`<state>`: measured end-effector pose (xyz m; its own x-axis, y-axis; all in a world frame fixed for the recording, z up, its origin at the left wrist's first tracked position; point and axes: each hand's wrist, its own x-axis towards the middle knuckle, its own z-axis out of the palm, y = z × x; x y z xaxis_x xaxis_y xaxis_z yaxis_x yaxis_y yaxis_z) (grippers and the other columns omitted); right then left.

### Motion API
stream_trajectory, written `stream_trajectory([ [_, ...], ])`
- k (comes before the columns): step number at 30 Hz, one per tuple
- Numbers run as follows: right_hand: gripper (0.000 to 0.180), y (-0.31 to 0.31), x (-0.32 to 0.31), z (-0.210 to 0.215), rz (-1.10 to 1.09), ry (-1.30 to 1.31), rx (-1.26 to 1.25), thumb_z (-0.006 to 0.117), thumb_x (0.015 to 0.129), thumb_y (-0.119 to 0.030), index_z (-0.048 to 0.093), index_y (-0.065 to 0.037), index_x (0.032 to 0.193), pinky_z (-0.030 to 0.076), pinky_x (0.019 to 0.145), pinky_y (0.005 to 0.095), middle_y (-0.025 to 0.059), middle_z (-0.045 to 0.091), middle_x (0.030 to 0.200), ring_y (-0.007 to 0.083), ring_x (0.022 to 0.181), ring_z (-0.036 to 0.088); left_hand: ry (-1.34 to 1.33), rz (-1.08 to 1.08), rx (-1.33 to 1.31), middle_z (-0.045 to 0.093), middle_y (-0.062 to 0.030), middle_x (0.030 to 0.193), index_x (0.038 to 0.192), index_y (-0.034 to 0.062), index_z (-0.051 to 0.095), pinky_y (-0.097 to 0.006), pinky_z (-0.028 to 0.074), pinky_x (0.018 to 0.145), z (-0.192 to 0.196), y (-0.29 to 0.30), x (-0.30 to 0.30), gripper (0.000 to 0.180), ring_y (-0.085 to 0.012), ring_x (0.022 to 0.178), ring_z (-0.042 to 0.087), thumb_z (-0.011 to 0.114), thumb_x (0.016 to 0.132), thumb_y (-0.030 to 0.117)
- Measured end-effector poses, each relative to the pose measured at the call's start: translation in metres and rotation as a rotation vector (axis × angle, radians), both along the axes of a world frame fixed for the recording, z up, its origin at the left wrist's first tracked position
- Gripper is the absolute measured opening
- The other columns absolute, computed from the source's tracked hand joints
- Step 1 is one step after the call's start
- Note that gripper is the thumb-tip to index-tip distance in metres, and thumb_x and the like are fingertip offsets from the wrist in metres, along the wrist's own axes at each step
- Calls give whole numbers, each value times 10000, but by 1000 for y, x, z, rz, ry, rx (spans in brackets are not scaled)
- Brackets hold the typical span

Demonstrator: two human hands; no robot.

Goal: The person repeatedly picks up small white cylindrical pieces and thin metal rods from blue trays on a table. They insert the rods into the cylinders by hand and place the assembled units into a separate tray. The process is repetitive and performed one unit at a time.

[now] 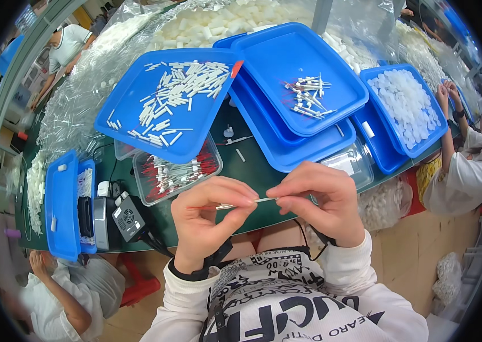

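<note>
Crowded assembly bench: dark green worktop point(252, 171) is carrying blue trays and clear bags of white plastic parts, other people sitting at both sides. Both hands are working in front of the chest, close together, just above the worktop's near edge. Left hand point(206, 219) and right hand point(323, 202) are each pinching one end of a thin white rod point(246, 203), held roughly level between the fingertips; fingers clamped on it, not open. Looks like a fitting step: one small piece being joined or pushed along the rod, though the joint itself is too small to make out. Next move is probably calling for steady axial alignment and a light push. Clear tub point(178, 171) of red-tipped pieces is sitting just beyond the left hand; tray of white tubes point(167, 102) and tray of finished-looking pieces point(303, 74) are lying further back.
</note>
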<state>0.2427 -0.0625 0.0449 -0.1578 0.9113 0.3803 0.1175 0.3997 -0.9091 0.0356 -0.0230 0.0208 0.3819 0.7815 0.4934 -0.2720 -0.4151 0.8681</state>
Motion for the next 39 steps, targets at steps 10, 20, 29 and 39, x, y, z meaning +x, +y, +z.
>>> stream_trajectory([
  [10,146,1,-14,-13,-315,-301,258,726,762,-5,707,-44,901,500,570,299,87,668,768,226,641,641,-63,26,-299,674,-165,975,988,-68,604,-311,544,802,4,-7,-3,192,-197,913,661,642,805,-116],
  [20,130,2,-15,-8,-319,-357,356,732,724,0,685,-31,841,494,577,305,65,642,762,220,665,618,305,165,-38,687,-107,938,923,-6,711,-258,504,687,21,-5,-16,190,-158,801,646,693,748,-79],
  [29,152,3,-22,-8,-260,-273,239,750,720,-25,696,-48,861,496,600,306,56,662,766,211,673,623,388,370,143,684,-80,752,877,22,733,-282,471,646,14,-7,-6,161,-190,686,641,741,724,-28],
  [39,118,6,-22,-13,-219,-283,303,747,733,-31,685,-58,831,482,591,307,47,671,759,214,667,628,373,285,7,690,-87,757,871,27,738,-260,475,613,6,-7,-6,140,-177,680,643,756,734,9],
])
